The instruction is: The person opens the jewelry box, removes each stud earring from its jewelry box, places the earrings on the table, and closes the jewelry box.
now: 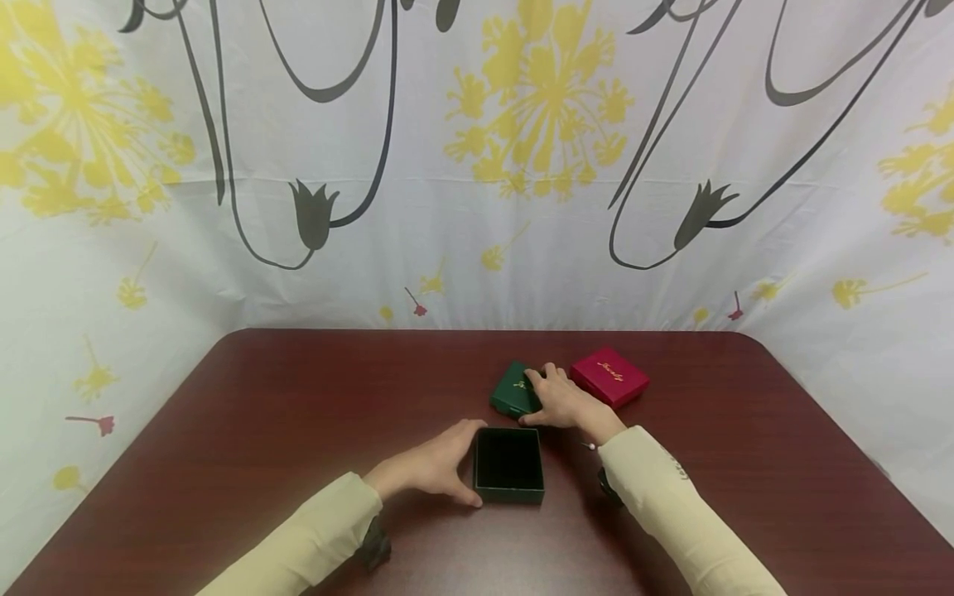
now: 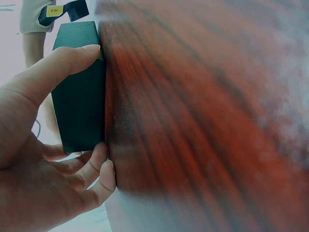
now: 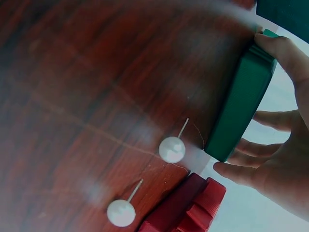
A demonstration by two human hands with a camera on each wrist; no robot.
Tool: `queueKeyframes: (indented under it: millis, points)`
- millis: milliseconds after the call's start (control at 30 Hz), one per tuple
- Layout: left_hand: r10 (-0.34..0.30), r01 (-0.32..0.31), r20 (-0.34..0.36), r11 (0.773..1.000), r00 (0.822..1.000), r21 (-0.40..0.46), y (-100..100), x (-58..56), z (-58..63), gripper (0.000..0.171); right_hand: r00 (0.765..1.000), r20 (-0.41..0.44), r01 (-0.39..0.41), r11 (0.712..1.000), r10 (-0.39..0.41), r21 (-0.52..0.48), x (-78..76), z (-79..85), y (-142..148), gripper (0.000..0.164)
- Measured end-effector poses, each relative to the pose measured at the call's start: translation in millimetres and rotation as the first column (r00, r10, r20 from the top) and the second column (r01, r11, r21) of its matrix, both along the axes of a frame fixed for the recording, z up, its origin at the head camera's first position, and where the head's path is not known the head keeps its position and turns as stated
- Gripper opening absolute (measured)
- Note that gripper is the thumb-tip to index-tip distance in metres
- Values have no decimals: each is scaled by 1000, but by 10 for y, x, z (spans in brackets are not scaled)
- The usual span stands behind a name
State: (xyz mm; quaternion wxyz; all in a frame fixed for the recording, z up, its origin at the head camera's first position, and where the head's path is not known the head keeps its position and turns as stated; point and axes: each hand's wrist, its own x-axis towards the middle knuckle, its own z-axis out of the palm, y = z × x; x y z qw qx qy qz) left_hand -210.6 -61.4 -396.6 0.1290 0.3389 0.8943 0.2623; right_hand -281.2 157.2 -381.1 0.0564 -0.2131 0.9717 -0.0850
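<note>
My left hand holds a dark green open-topped square box by its left side, thumb on the near wall and fingers at the far one; the inside looks black. Beyond it, my right hand grips a smaller closed green jewelry box with gold lettering, which lies on the table. In the right wrist view the thumb is at one end of this green box and the fingertips are at the other. Two pearl stud earrings lie on the table beside it. The hand hides part of its lid.
A red jewelry box with gold lettering lies just right of my right hand. Everything stands on a dark red-brown wooden table. A white curtain with yellow and grey flowers hangs behind the table and at its sides.
</note>
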Motion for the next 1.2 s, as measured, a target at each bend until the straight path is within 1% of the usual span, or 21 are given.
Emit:
queueKeyframes:
  millis: [300,400,500,533,633,733,767,800,967,1067,1200]
  points:
    - [-12,13,-18,1000,1000,13,12,-8,-7,88,1000,-26,-14,1000,13,-25,16,-10,69,80]
    - [-18,18,-31,1000,999,19,14,-8,-12,86,999,-27,-19,999,17,-46,35,14,109,79]
    - [-15,15,-29,1000,999,24,13,-3,-11,85,999,-22,-30,996,28,-78,71,55,152,79]
    - [-14,15,-27,1000,1000,26,12,0,-10,85,998,-43,-51,995,47,-86,75,56,174,80]
    - [-13,13,-29,1000,1000,29,8,9,-7,84,997,-57,-64,992,58,-110,102,87,218,83]
    - [-11,13,-42,1000,999,25,7,11,-11,85,996,-72,-60,990,51,-131,120,113,247,84]
    - [-10,11,-45,1000,999,23,6,11,-13,85,998,-58,-41,990,34,-138,132,137,247,83]
    - [-9,10,-47,1000,999,22,6,11,-14,86,998,-61,-38,990,30,-137,142,152,252,82]
    - [-11,12,-43,1000,999,16,3,12,-9,87,992,-116,-70,990,55,-124,198,218,284,83]
    - [-15,16,-38,1000,999,11,0,16,2,87,984,-158,-103,987,84,-119,259,246,292,83]
    - [-19,19,-43,1000,999,14,1,16,6,87,975,-185,-146,981,120,-129,347,255,288,83]
